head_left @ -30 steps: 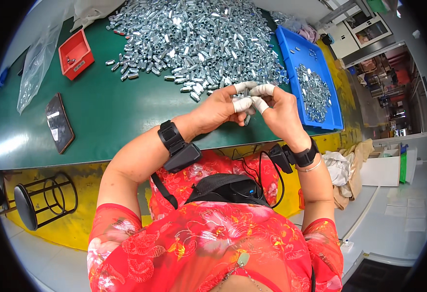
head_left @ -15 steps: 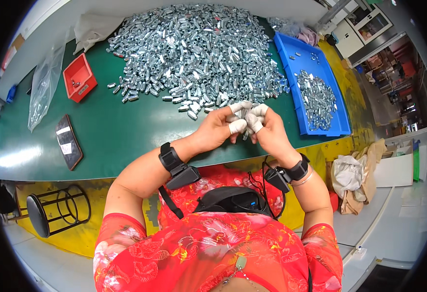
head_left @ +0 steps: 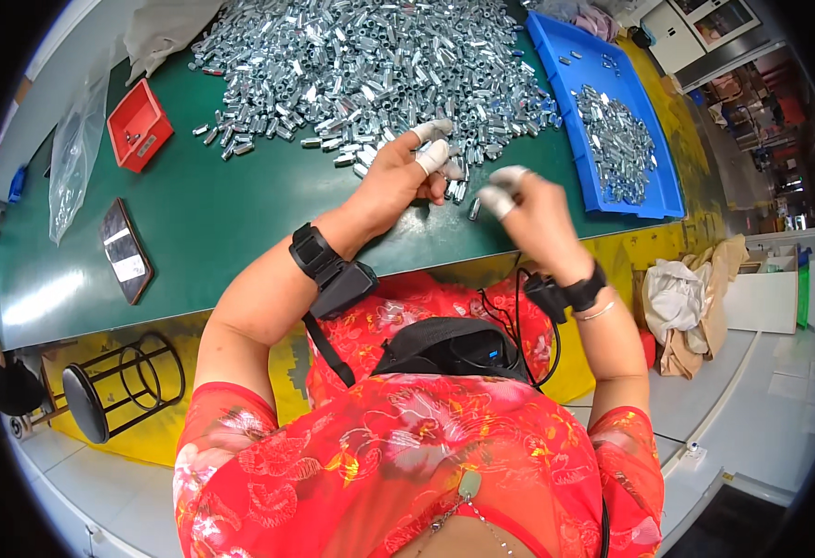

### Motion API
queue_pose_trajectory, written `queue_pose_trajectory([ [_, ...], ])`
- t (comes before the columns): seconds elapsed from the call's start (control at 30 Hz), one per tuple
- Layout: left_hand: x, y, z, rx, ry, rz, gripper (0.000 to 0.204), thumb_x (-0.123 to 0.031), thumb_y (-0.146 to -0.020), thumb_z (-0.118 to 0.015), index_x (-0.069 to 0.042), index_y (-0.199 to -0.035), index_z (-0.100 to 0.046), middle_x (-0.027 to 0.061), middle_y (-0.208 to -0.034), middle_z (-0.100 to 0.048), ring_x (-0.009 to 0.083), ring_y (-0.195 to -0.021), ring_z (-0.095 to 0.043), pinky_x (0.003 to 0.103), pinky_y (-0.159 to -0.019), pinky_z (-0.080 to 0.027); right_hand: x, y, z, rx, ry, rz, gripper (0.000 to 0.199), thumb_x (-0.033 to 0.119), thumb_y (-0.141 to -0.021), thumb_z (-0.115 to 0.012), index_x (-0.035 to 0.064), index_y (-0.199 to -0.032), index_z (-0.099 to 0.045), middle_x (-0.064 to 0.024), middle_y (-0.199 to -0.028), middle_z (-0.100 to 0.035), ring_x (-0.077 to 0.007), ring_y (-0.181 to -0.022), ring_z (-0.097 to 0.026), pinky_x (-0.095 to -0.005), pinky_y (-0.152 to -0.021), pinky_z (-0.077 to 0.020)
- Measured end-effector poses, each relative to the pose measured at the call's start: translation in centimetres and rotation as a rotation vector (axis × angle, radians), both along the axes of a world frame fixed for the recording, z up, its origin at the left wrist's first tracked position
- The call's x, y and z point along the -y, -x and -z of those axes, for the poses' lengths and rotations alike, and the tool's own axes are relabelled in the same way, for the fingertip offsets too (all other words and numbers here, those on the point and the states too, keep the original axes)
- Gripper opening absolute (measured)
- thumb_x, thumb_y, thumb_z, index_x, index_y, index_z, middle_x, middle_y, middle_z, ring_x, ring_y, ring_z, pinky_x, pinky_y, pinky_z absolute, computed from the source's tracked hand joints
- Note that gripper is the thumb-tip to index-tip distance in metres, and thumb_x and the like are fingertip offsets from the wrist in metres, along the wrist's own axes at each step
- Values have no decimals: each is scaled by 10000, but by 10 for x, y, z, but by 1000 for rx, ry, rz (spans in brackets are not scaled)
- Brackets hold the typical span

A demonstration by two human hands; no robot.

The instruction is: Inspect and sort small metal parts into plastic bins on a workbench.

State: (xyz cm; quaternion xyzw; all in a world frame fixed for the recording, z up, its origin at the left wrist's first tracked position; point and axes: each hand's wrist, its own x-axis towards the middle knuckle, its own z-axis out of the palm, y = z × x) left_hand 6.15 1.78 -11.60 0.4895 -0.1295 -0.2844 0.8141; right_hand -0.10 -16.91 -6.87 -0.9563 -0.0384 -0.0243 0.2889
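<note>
My left hand (head_left: 398, 177) is at the near edge of a big pile of silver hexagonal metal sleeves (head_left: 361, 74). White covers sit on several of its fingertips. Its lower fingers curl inward, and whatever lies in them is hidden. Just right of those fingers are a few sleeves (head_left: 458, 192). My right hand (head_left: 539, 216), also with white fingertip covers, is apart from the left and slightly smeared. Its thumb and index finger stand a little apart. One loose sleeve (head_left: 474, 209) is close by its thumb tip; whether they touch I cannot tell.
On the right of the green table (head_left: 268, 214) is a blue tray (head_left: 586, 177) holding more sleeves. A red bin (head_left: 139, 126) with a few small pieces, a dark phone-like slab (head_left: 126, 251) and clear plastic (head_left: 80, 153) lie left. A black stool (head_left: 86, 402) stands below.
My hands have separated: the left has gone toward the pile, the right has drawn to the right. The whole view has shifted, so the table sits higher in it.
</note>
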Motion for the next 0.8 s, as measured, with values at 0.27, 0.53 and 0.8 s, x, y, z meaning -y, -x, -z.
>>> queue_pose_trajectory([
  [0.27, -1, 5, -4, -65, 21, 120, 444, -337, -923, -463, -32, -1243, -419, 72, -850, -568, 91, -609, -498, 259, -588, -467, -14, -8, -4, 107, -523, 4, 183, 61, -795, -622, 6, -969, -605, -84, -774, -618, -125, -678, -581, -260, -657, -469],
  [0.53, -6, 6, -3, -189, 281, 312, 439, -398, -925, -426, -22, -1148, -467, 67, -792, -580, 103, -567, -524, 247, -558, -477, -28, -9, -17, 243, -299, -97, 162, 1, -794, -602, -12, -955, -602, -92, -838, -632, -116, -748, -599, -243, -671, -472],
  [0.8, 1, 9, -7, -35, 172, 178, 486, -248, -883, -555, -56, -1296, -387, 40, -854, -558, 103, -626, -511, 256, -613, -466, -25, -16, -31, 64, -248, -102, 120, 54, -819, -584, -21, -910, -610, -121, -737, -645, -182, -659, -628, -291, -583, -480],
])
